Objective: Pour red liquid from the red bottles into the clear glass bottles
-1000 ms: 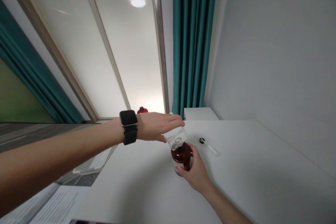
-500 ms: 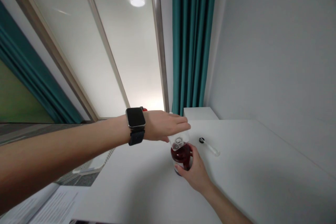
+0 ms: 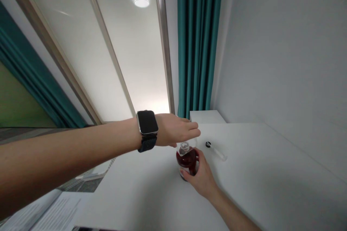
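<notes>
My right hand (image 3: pixel 202 177) is closed round a glass bottle (image 3: pixel 187 160) with dark red contents and a pale label, which stands upright on the white table (image 3: pixel 244 180). The bottle's mouth is uncovered. Just above it reaches my left hand (image 3: pixel 176 130), palm down, its fingers long and close together and its thumb tucked below. A pale see-through piece (image 3: pixel 193 142) shows under these fingers beside the bottle's neck; its kind is unclear, as the hand hides most of it. To the right lies a clear dropper (image 3: pixel 217 153) with a black ring-like end.
A dark smartwatch (image 3: pixel 148 122) sits on my left wrist. An open book (image 3: pixel 54 209) lies at the lower left, near a pale item with a chain. A white box-like block (image 3: pixel 207 116) stands at the table's back edge, before a teal curtain (image 3: pixel 199 43).
My left hand has shifted slightly to the right above the bottle, and less of the see-through piece shows. My right hand and the bottle have stayed in place.
</notes>
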Demonstrator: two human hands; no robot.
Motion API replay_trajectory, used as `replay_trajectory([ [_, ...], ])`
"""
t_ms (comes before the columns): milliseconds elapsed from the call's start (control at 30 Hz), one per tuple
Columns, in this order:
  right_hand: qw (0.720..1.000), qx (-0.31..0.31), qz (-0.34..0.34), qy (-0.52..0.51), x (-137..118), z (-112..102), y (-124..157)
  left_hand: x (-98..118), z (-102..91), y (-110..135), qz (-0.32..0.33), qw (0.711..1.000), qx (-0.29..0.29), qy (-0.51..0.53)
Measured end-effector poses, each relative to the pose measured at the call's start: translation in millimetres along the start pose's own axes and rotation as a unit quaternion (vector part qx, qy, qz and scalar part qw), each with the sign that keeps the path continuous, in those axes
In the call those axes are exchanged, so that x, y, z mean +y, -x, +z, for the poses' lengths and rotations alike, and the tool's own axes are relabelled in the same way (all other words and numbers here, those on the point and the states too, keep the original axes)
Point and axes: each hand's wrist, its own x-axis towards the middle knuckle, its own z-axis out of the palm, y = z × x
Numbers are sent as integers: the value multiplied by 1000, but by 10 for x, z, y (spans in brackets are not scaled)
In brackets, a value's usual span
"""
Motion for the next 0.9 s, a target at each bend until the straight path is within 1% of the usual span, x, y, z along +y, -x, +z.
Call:
replay_trajectory([
  [133,1000,-6,4,-4,10,-3,1,-36,44,32,-20,999,4,44],
  [233,1000,-7,6,-10,27,-6,9,-86,136,75,-48,993,11,104],
  [433,999,-6,19,-33,83,-1,21,-191,477,175,-74,975,45,206],
  [533,999,-10,21,-36,127,2,16,-221,640,201,-80,963,75,246],
  [667,999,-8,14,-36,173,0,7,-237,818,211,-82,951,108,279],
  [900,999,-16,28,-43,160,-14,2,-209,1094,250,-88,926,175,323],
])
